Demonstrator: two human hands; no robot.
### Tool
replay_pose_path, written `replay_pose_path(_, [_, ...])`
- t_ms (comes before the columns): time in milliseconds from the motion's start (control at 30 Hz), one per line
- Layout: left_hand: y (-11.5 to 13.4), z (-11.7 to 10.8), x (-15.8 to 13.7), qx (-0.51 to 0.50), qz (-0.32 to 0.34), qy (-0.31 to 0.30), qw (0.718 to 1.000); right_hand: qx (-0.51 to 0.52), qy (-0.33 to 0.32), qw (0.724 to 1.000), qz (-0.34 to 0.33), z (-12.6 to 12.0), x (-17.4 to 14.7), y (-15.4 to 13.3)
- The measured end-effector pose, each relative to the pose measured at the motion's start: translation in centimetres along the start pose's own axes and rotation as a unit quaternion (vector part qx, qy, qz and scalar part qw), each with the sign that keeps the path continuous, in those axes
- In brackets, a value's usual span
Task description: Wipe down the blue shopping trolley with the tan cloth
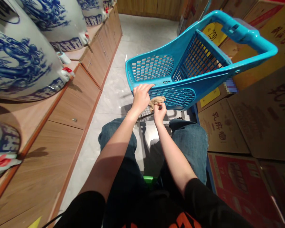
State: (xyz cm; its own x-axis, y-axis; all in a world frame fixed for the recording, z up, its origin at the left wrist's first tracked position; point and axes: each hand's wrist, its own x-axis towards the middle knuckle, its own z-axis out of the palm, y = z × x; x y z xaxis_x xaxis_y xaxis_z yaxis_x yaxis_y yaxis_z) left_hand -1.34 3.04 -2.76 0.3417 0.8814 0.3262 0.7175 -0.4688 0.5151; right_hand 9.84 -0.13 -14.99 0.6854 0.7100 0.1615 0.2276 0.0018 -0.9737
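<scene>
Blue plastic shopping cart (180, 94), one o'clock: left hand (141, 97) grips rim (185, 81), right hand (160, 113) pinches tan cloth (157, 100); seemingly mid-work, remainder unclear.

The left hand (142, 98) lies over the near rim of a blue shopping cart (182, 90), fingers bent across the edge. Just beside it, the right hand (160, 112) pinches a crumpled tan cloth (158, 100) against the cart's perforated side. The cart handle (254, 44) rises beyond the hands to the right. Left of the hands, large blue-and-white jars (19, 63) with red-handled taps (67, 71) stand along a wooden worktop (26, 118). Right of the hands are stacked cardboard boxes (224, 126), with a red box (242, 183) lower down. Nearer than the hands, denim-clad knees (190, 139) flank a strip of tiled floor (142, 142).
</scene>
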Motion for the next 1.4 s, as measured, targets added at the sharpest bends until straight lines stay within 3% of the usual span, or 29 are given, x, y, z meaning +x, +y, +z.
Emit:
replay_pose_path(67, [-0.1, 0.0, 0.0, -0.003, 0.002, 0.001, 1.0, -0.004, -0.008, 1.0, -0.007, -0.1, 0.0, -0.3])
replay_pose_path(233, [-0.2, 0.2, -0.1, -0.012, 0.006, 0.004, 1.0, 0.025, -0.026, 0.99, -0.137, -1.2, 1.9, -3.1])
replay_pose_path(300, [-0.2, 0.2, 0.0, -0.016, 0.008, 0.007, 1.0, 0.012, -0.026, 0.987, -0.158, -1.4, 2.4, -3.3])
replay_pose_path(467, [-0.1, 0.1, 0.2, -0.015, 0.001, 0.004, 1.0, -0.07, -0.057, 0.996, -0.01, -2.3, 0.1, 0.2])
replay_pose_path(600, [0.0, 0.0, 0.0, -0.008, 0.004, -0.003, 1.0, -0.07, -0.051, 0.996, 0.036, -2.7, -1.6, 2.2])
replay_pose_path(667, [0.0, 0.0, -0.1, -0.008, 0.005, -0.002, 1.0, -0.065, -0.037, 0.997, 0.034, -2.6, -0.9, 1.8])
replay_pose_path(833, [0.0, -0.1, 0.0, -0.006, 0.005, -0.001, 1.0, 0.005, -0.017, 0.997, -0.075, -2.4, 1.8, -0.3])
replay_pose_path(900, [0.0, -0.2, 0.1, -0.003, 0.008, -0.01, 1.0, 0.002, -0.015, 0.999, -0.033, -2.4, 1.9, -0.2])
replay_pose_path(967, [-0.2, -0.2, 0.2, -0.003, 0.011, -0.019, 1.0, -0.02, -0.019, 0.998, 0.051, -2.3, 1.1, 0.7])
replay_pose_path(1067, [-0.5, -0.2, 0.1, -0.016, 0.022, -0.02, 0.999, -0.034, -0.06, 0.988, 0.136, -1.9, -0.6, 2.0])
replay_pose_path(1200, [-1.1, 0.1, 0.1, -0.027, 0.052, -0.015, 0.998, -0.005, -0.099, 0.98, 0.172, -0.2, -2.1, 1.9])
replay_pose_path(1400, [-2.2, -0.1, -0.1, -0.038, 0.107, -0.022, 0.993, 0.085, -0.153, 0.966, 0.191, 2.1, -1.8, -0.8])
